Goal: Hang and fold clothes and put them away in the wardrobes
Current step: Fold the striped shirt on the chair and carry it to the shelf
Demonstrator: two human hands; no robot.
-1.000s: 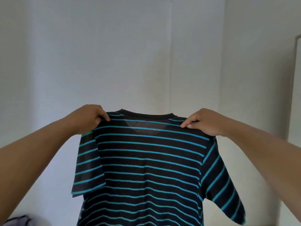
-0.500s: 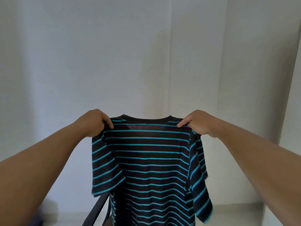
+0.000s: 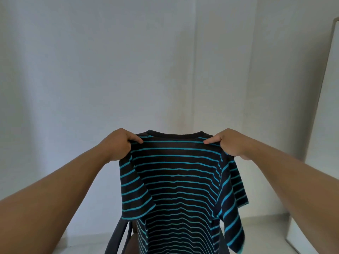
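Observation:
A black T-shirt with thin turquoise stripes (image 3: 176,180) hangs in the air in front of me, collar up. My left hand (image 3: 117,143) grips its left shoulder, thumb over the cloth. My right hand (image 3: 229,143) grips the right shoulder the same way. Both short sleeves droop down at the sides. The shirt's lower part runs out of the frame at the bottom.
A plain white wall (image 3: 128,70) fills the view ahead, meeting a side wall at a corner. A dark chair frame (image 3: 117,235) shows below the shirt at the bottom left. A pale upright panel (image 3: 322,125) stands at the right edge. Light floor lies below.
Both hands have come closer together and lower with the shirt, so the sleeves hang folded inward. The view has tilted down, and the dark chair frame and floor have come into sight.

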